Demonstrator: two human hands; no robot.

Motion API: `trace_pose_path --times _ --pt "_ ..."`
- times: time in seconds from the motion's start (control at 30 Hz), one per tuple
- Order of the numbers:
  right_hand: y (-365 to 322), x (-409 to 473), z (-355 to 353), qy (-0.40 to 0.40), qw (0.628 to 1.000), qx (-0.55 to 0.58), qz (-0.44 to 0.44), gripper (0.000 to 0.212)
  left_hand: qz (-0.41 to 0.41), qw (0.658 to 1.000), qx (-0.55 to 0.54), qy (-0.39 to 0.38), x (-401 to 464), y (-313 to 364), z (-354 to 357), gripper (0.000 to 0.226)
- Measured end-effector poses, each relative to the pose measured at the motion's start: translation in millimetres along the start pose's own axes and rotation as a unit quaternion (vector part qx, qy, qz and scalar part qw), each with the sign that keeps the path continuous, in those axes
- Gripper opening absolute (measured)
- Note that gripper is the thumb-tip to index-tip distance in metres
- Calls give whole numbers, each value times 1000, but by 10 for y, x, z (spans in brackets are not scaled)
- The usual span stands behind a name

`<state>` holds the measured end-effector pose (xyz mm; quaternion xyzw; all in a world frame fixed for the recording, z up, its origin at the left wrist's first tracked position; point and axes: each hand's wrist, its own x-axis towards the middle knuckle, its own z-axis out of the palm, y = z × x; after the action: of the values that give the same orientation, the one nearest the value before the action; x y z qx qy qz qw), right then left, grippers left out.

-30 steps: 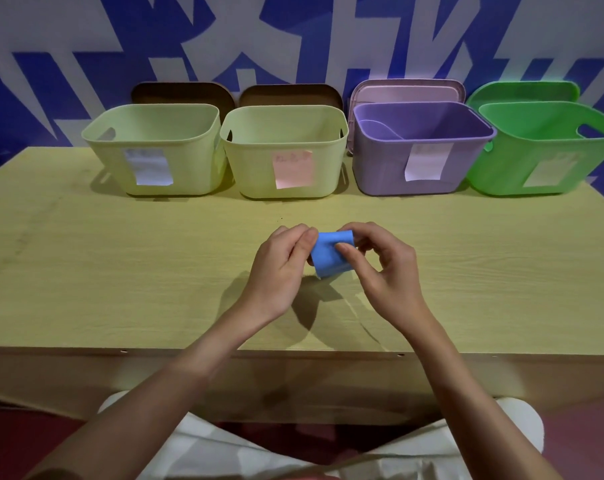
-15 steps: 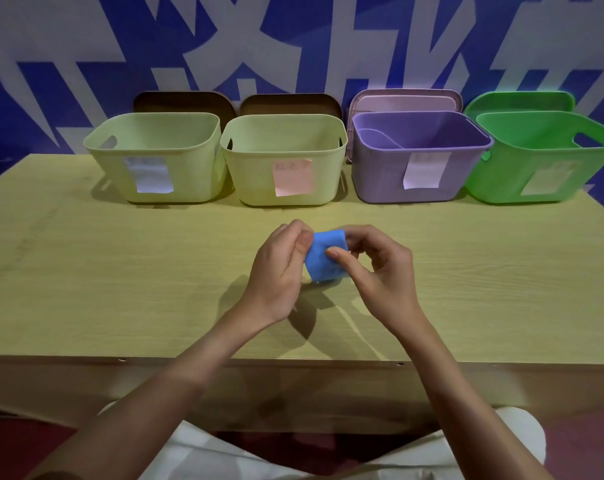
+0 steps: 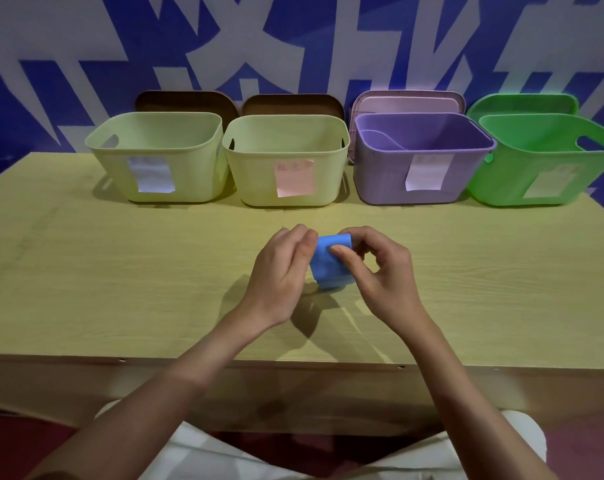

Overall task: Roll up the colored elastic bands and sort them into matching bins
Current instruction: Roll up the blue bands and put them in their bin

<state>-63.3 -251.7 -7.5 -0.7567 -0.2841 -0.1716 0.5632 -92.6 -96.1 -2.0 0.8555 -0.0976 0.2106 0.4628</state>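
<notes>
Held a nearly rolled blue band (image 3: 330, 263) pinched between left hand (image 3: 281, 271) and right hand (image 3: 380, 271) above the table (image 3: 120, 271), not yet binned; purple bin (image 3: 390, 181) apparently already filled.

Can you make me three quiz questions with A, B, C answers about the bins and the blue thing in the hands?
1. Where is the blue band?
A. in the purple bin
B. between both hands above the table
C. on the floor

2. How many bins stand in the row?
A. two
B. six
C. four

3. What is the right hand doing?
A. pinching the band
B. lying flat on the table
C. reaching into the green bin

Answers:
1 B: the left hand and right hand grip it over the table.
2 C: two yellow-green bins, a purple bin and a green bin.
3 A: its thumb and fingers close on the band.
</notes>
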Motion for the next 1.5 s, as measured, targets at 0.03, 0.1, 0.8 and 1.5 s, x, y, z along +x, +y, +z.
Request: trace_pose_path --times 0.03,0.1,0.8,1.5 --pt "-9 4 7 3 1000 5 -1 7 19 999 28 5 -5 -5 -3 37" --pt "-33 14 23 8 1000 14 -2 8 28 998 53 11 1 -19 1 34" --pt "-43 7 -33 -35 999 30 2 2 -161 969 -176 -62 61 128 -32 55" --pt "-5 -53 -6 -27 994 90 52 32 -90 989 -112 -31 17 44 -24 43"
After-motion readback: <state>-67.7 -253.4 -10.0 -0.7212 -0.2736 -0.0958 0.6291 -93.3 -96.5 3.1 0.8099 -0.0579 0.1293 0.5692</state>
